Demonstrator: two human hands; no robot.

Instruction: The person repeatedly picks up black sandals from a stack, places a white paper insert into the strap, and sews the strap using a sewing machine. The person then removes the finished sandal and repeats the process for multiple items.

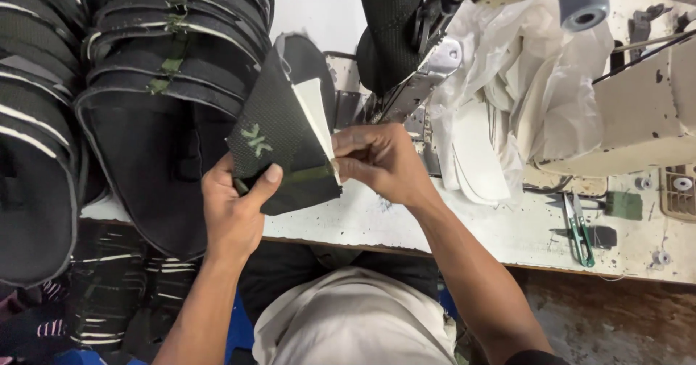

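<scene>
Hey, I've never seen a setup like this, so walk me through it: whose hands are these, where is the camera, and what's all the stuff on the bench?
The single picture comes from a camera on the person's head, looking down at their own bare hands. The left hand and right hand together hold a black mesh piece with white lining, pinched from both sides. Ahead stands a cream sewing machine on a worn white workbench. Stacks of similar black pieces lie on the left, crumpled white sheeting sits by the machine, and small green-handled snips rest on the right.
</scene>
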